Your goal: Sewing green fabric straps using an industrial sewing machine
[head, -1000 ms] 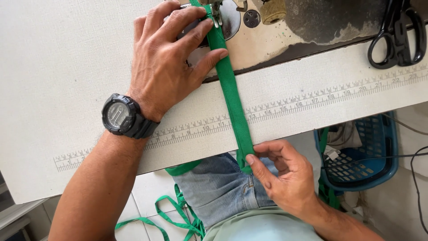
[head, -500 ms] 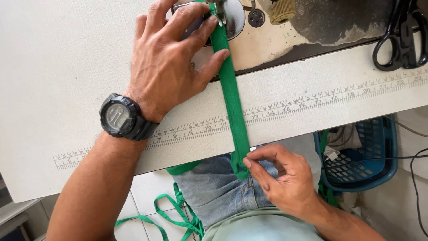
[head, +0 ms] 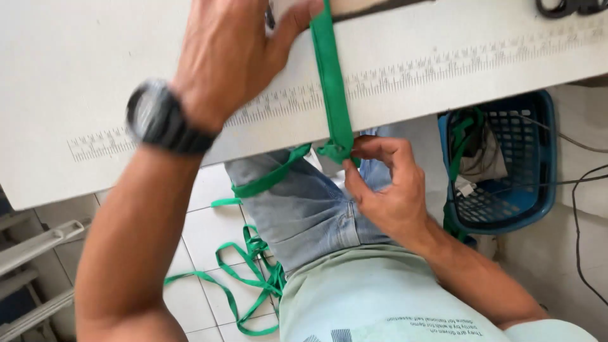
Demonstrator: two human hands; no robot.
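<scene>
Two bare hands work one green fabric strap across the front edge of a white worktable, seen from above. The left hand, a dark wristwatch on its wrist, lies flat and spread on the tabletop, its thumb pressing against the strap's left edge near the top of the frame; it closes on nothing. The right hand, below the table edge and over the person's jeans-clad lap, has its thumb and fingertips pinched shut on the strap's folded lower part. The strap's long axis runs almost straight away from the body, crossing a printed ruler strip at a right angle, so the pinching hand sits at its near end and the pressing hand at its far end. Loose green strap trails left from the pinch and loops onto the tiled floor. A blue plastic basket stands just right of the right hand.
</scene>
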